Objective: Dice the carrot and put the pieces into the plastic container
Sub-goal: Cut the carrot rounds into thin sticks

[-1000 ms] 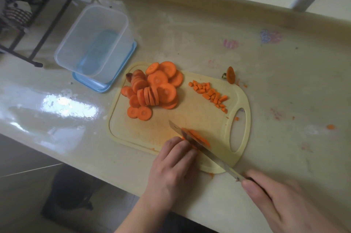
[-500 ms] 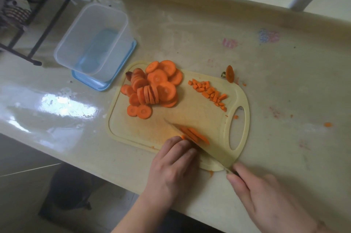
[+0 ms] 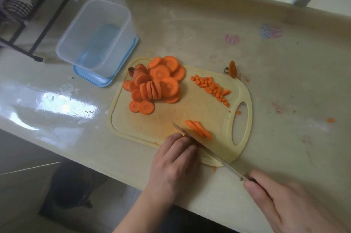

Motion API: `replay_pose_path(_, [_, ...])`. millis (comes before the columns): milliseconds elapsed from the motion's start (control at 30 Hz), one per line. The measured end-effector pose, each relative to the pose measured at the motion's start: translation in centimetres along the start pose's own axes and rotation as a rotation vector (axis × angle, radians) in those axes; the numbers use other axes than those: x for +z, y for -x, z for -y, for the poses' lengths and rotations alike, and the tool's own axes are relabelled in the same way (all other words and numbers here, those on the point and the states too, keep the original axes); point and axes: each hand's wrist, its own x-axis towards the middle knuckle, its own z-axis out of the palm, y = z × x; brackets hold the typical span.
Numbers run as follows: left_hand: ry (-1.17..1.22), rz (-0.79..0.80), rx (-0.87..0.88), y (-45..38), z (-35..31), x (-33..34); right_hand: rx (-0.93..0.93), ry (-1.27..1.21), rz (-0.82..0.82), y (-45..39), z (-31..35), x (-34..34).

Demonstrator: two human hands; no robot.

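A pale yellow cutting board holds a pile of carrot rounds at its far left and a row of diced carrot bits at its far right. A few carrot strips lie near the front. My left hand holds down a mostly hidden carrot piece at the board's near edge with curled fingertips. My right hand grips the handle of a knife; its blade lies between my left fingertips and the strips. The clear plastic container stands empty, left of the board.
The container sits on its blue lid. A carrot end and small orange scraps lie on the shiny counter to the right of the board. A dark metal rack stands at the far left. The counter's front edge is just below my hands.
The knife and my right hand moved in toward the board, then drew back right. The cut strips now lie apart, to the right of the blade. My left hand stayed in place.
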Motion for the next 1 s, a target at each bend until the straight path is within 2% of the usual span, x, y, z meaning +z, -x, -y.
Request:
replay_pose_path(233, [0.007,-0.002,0.006,-0.2,0.0,0.0,0.007,0.120,0.007,-1.2,0.7,1.8])
replay_pose_path(533, [-0.033,0.004,-0.036,-0.3,-0.1,-0.2,-0.175,-0.096,-0.028,-2.8,0.3,0.4])
replay_pose_path(867, [-0.037,-0.012,-0.063,-0.4,0.1,0.4,-0.139,0.063,-0.062,-2.8,1.9,1.1])
replay_pose_path(1000, [-0.021,-0.014,-0.070,-0.3,0.2,0.3,-0.186,-0.017,-0.085,-3.6,1.7,1.2])
